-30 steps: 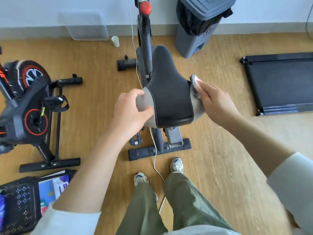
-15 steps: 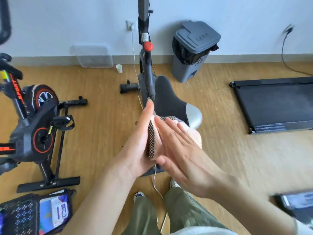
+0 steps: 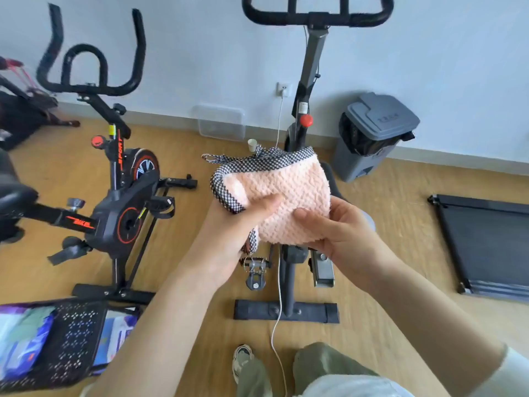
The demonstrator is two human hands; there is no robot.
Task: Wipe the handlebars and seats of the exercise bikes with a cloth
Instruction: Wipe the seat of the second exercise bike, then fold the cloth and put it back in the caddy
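Note:
A pink cloth (image 3: 286, 193) with a black-and-white checked border is held up in front of me by both hands. My left hand (image 3: 234, 233) grips its left side, thumb on the front. My right hand (image 3: 340, 239) grips its lower right side. Behind the cloth stands a grey exercise bike (image 3: 307, 81) with black handlebars (image 3: 317, 17) at the top; its seat (image 3: 335, 184) is mostly hidden by the cloth. A second, black and orange bike (image 3: 123, 207) stands at the left with curved black handlebars (image 3: 86, 67) and a seat (image 3: 11, 193) at the frame's left edge.
A grey lidded bin (image 3: 375, 133) stands by the wall at the right. A black treadmill (image 3: 486, 242) lies on the floor far right. A clear box (image 3: 220, 121) and a paper cup (image 3: 252, 144) sit near the wall. A white cable (image 3: 277, 325) trails down the floor. A bag (image 3: 51, 342) lies at lower left.
Both hands left the seat, brought the cloth together between the palms, and now hold it raised and spread. My view has tilted up, so both handlebars show.

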